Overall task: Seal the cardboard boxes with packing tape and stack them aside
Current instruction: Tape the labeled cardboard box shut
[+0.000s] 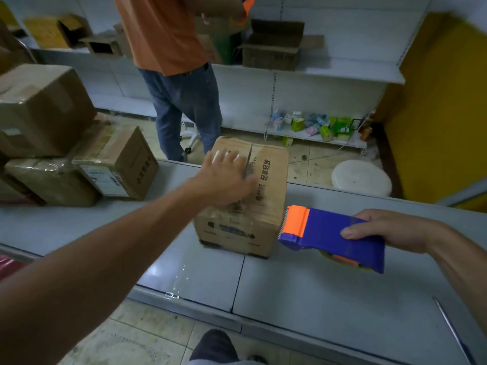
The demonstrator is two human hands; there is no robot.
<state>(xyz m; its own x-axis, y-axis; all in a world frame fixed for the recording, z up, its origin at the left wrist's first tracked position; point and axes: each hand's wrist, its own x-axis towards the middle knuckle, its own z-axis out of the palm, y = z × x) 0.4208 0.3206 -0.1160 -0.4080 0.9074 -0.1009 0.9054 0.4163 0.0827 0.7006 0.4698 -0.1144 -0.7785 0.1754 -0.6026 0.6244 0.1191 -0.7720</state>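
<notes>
On the grey worktop [316,291] before you stands the cardboard box [245,219]. Your left hand [226,177] lies flat on its top, fingers straight, covering part of the seam. Your right hand [390,230] grips the blue tape dispenser [329,233] just beside the box, its roll mostly hidden. The box's print is blurred. Other boxes [52,122] at the left are cut off by the edge.

tape dispenser [334,237] right of box [245,204]
</notes>
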